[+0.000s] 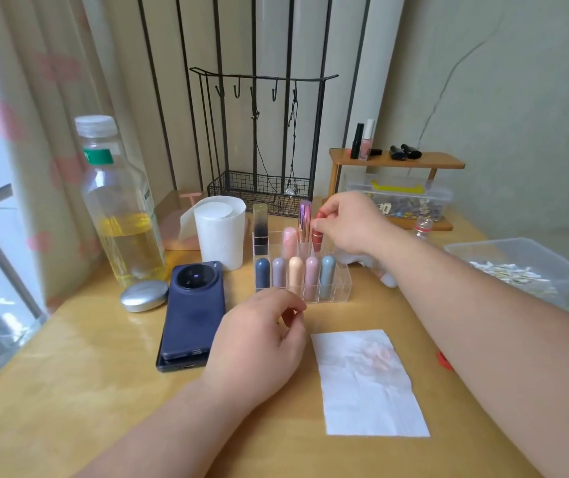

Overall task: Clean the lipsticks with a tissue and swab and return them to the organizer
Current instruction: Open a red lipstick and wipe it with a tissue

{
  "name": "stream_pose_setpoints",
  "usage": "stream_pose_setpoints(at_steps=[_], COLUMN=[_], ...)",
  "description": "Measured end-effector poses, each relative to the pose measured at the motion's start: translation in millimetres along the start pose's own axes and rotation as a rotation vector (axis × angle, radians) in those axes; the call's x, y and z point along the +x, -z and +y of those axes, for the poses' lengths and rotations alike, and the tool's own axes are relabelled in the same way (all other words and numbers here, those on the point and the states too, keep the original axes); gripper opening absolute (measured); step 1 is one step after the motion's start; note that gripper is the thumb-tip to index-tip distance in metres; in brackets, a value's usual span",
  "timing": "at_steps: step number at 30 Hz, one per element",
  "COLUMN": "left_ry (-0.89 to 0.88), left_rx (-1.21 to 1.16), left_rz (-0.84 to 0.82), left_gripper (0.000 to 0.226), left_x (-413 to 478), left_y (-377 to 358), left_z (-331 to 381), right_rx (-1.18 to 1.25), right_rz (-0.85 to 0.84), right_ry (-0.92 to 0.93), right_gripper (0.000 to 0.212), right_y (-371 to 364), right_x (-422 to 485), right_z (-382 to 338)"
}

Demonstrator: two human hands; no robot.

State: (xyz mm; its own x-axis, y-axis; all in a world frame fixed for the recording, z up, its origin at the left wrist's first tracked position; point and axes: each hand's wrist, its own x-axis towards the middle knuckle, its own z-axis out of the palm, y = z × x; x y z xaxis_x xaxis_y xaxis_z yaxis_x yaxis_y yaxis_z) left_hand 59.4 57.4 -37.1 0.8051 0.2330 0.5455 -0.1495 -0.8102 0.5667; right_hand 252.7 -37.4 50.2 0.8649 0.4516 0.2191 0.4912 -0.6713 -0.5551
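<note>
We are recording the right hand (348, 225) pinching the red lipstick (317, 237) just below its fingertips over the organizer (342, 290) (returning it, we judge), needing a straight lowering next; the left hand (258, 339) is curling, its grasp not determinable.

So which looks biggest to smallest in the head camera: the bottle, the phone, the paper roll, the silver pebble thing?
1. bottle
2. phone
3. paper roll
4. silver pebble thing
The phone lies nearer the camera than the roll, so their real sizes may be closer than they look.
</note>
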Motion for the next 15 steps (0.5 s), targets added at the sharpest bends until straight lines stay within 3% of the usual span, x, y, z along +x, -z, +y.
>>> stream_pose_setpoints(at_steps=[7, 10, 15], left_ry=[0.000, -0.038, -0.035], left_rx=[0.000, 0.015, 0.105], left_rz=[-0.110, -0.210, -0.370], left_gripper=[0.020, 0.034, 0.045], left_x=[-1, -2, -3], left_y=[-2, -6, -8], left_z=[-3, 1, 5], right_rx=[0.371, 0.608, 0.653], right_rz=[0.233, 0.106, -0.027], right_ry=[-0.042, -0.080, -0.176], right_gripper=[0.008, 0.010, 0.010], right_y=[51, 53, 27], right_x=[-65, -124, -194], right_z=[-2, 12, 38])
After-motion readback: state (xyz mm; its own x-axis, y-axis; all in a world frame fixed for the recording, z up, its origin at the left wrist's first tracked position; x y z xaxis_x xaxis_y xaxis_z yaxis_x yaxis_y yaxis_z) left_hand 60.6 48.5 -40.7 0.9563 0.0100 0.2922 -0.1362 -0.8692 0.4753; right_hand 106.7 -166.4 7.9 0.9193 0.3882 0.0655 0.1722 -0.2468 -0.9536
